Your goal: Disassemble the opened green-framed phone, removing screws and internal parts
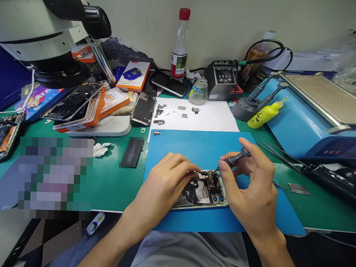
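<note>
An opened smartphone (199, 190) lies on a blue mat (183, 139), its circuit board and two camera lenses exposed at the right end. My left hand (167, 183) holds the phone at its left part, fingers closed over the far edge; its fingertips are partly hidden. In my right hand (252, 186) is a dark screwdriver (237, 157), pinched between thumb and fingers and tilted toward the phone's upper right corner. The screwdriver's tip is hard to make out there. Small metal phone parts (181, 108) rest on a white sheet (213, 121) beyond the mat.
At left stand a microscope (58, 39) and stacked boxes with opened phones. A screen panel (143, 109) leans near the paper. Behind are a bottle (180, 48), a glass jar (198, 91) and a soldering station (222, 80). Tweezers (279, 154) and a blue heating machine (310, 114) are at right.
</note>
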Demonstrator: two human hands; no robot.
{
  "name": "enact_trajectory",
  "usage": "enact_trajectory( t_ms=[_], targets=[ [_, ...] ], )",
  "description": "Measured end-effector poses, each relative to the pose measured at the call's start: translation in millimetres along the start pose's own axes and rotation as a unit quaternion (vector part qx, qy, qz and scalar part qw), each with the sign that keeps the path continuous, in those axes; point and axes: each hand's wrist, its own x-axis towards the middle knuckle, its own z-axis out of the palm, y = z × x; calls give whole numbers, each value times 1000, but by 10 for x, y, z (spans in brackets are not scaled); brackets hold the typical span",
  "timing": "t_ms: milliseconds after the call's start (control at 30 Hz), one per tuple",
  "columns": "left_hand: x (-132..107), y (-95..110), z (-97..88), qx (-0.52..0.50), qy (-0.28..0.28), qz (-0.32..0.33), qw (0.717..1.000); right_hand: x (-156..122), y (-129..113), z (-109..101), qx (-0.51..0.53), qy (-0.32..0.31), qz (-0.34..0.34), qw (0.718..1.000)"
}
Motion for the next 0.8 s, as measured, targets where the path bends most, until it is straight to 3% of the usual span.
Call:
enact_trajectory(
  t_ms=[133, 267, 367, 533, 800],
  targets=[
    [-6, -4, 8, 10, -15, 20, 1000, 45, -59, -15, 149, 6, 74, 986],
    [-15, -13, 8, 6, -26, 25, 999, 63, -115, -11, 239, -37, 38, 970],
    [-15, -11, 2, -1, -31, 17, 999, 52, -129, -8, 234, -53, 20, 971],
    [-16, -7, -24, -9, -29, -6, 1000, -8, -82, -66, 163, 28, 9, 986],
    [-31, -26, -33, -16, -5, -30, 999, -107, -30, -93, 82, -27, -62, 994]
  ],
)
